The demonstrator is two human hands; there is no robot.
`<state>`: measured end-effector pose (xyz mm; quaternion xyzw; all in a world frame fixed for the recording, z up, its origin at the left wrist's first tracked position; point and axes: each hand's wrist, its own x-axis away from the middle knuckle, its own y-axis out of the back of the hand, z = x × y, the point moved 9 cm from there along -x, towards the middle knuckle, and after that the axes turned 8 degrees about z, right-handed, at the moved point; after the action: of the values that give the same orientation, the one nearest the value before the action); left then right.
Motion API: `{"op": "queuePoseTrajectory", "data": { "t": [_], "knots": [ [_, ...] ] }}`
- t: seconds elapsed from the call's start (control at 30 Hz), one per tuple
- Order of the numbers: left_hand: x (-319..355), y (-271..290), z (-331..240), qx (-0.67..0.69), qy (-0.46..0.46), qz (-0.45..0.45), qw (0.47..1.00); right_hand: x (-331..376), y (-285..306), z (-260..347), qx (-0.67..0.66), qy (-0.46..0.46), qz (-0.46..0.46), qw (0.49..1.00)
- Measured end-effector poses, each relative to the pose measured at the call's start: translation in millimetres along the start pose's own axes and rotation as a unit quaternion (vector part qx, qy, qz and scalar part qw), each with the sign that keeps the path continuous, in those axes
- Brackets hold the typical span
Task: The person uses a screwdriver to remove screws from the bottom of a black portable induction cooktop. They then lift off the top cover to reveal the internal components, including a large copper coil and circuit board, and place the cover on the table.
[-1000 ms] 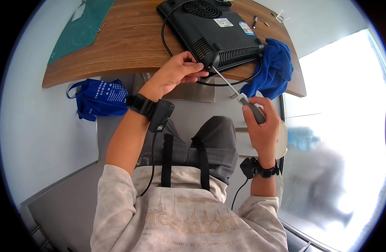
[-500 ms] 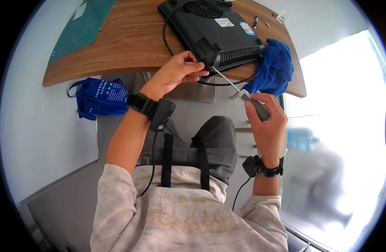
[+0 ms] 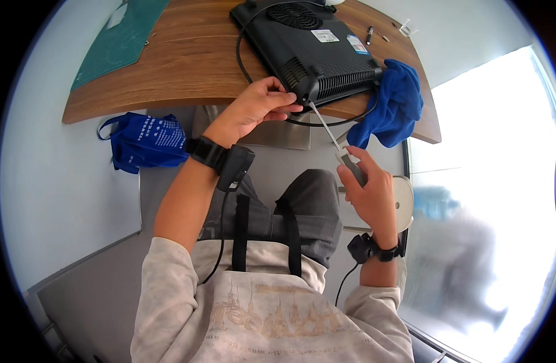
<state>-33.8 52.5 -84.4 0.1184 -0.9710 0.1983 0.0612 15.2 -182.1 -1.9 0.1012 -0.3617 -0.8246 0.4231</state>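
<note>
A black induction cooker [image 3: 335,57] lies underside up on the table, its fan grille and vent slots showing. My left hand [image 3: 263,106] grips its near left corner between thumb and fingers. A small dark screw hole [image 3: 305,98] shows in that corner, just beside my fingertips. In my right hand [image 3: 371,193] is a screwdriver [image 3: 350,163] with a grey and white handle, held from below right. Its metal shaft slants up to the left, and the tip is at the corner, just right of the hole. Whether the tip touches the casing, I cannot tell.
A blue cloth [image 3: 390,103] hangs over the table's [image 3: 175,66] right front edge. The cooker's black cord loops along its left and front sides. A green cutting mat [image 3: 117,48] lies far left, a small black pen-like item [image 3: 370,35] far right. Below hangs a blue bag [image 3: 148,142].
My right hand has moved left and down towards me, tilting the screwdriver more steeply. Its tip has shifted slightly right, off the hole. My left hand stays on the corner.
</note>
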Motion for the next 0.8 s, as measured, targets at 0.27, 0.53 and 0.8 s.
{"op": "queuePoseTrajectory", "data": {
  "t": [0.27,0.53,0.8],
  "knots": [
    [0.3,1.0,2.3,-0.008,0.003,-0.008,1.0,9.9,-44.5,-26.3,-0.212,-0.052,0.007,0.976],
    [-0.7,3.2,2.8,-0.017,0.001,-0.019,1.0,7.2,-61.2,-30.6,-0.227,-0.05,0.016,0.972],
    [-1.0,2.0,2.7,-0.015,-0.001,-0.021,1.0,-0.9,-87.6,-42.6,-0.409,-0.04,0.049,0.91]
  ]
}}
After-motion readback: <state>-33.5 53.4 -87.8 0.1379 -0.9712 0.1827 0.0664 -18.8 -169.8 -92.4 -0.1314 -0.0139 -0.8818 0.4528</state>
